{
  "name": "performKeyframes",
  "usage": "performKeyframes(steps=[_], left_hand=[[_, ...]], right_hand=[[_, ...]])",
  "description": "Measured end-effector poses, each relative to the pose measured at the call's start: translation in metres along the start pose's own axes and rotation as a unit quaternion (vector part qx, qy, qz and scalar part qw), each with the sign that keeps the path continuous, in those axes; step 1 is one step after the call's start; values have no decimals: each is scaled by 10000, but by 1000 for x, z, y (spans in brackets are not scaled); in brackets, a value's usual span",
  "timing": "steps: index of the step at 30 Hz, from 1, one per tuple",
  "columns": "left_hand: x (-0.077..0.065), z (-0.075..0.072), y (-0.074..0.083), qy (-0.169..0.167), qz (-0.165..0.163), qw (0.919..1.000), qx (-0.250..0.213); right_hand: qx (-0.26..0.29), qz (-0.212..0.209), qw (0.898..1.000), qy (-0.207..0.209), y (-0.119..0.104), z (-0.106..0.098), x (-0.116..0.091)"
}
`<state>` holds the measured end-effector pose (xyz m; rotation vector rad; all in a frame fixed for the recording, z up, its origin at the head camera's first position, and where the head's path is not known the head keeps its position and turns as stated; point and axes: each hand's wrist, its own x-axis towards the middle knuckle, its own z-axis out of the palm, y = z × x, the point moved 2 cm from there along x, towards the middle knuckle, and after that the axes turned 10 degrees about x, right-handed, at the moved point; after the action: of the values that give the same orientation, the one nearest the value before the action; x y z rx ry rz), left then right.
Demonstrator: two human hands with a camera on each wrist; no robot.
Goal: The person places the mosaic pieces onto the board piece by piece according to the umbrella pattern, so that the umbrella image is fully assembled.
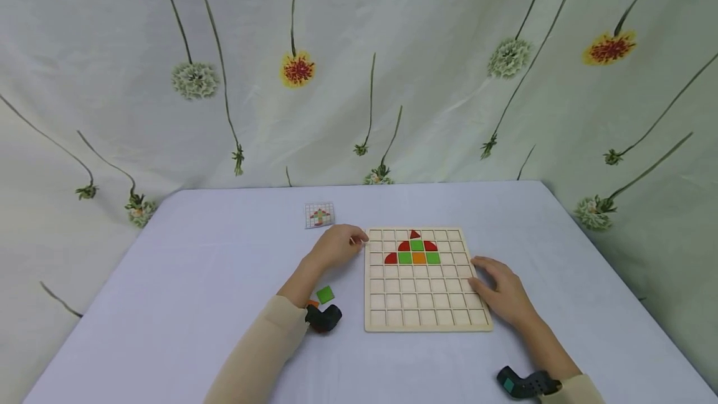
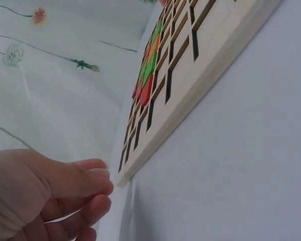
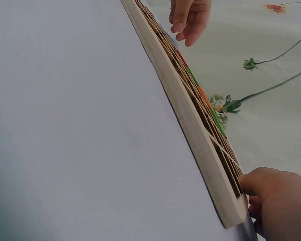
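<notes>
A pale wooden grid board lies on the table. In its upper cells sit a red triangle, red rounded pieces, green squares and an orange square. My left hand hovers at the board's far left corner, fingers loosely bent; in the left wrist view I see nothing between its thumb and fingertips. With its thumb over the rim and fingers beside it, my right hand holds the board's right edge.
Near my left wrist lie a loose green square and an orange piece, partly hidden by the arm. A small patterned card lies beyond the left hand. Behind the table hangs a flowered cloth.
</notes>
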<state>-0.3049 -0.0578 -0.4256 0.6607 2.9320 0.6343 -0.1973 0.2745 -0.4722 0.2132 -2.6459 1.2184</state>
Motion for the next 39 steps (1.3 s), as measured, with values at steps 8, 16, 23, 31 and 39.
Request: performKeyframes(steps=[8, 16, 23, 31, 39], left_hand=[[-13, -12, -26, -1, -392, 9988, -292], [-26, -13, -45, 35, -517, 9987, -19], [-33, -13, -52, 14, -635, 9980, -44], [-35, -12, -52, -46, -813, 9964, -251], [-37, -11, -49, -20, -798, 9963, -328]], right_hand=[[-31, 20, 10000, -11, -2, 0, 0], [-50, 45, 10000, -33, -2, -1, 1], [-40, 101, 9999, -48, -1, -1, 0], [-39, 76, 10000, -33, -2, -2, 1], [-70, 156, 9998, -46, -1, -1, 0]])
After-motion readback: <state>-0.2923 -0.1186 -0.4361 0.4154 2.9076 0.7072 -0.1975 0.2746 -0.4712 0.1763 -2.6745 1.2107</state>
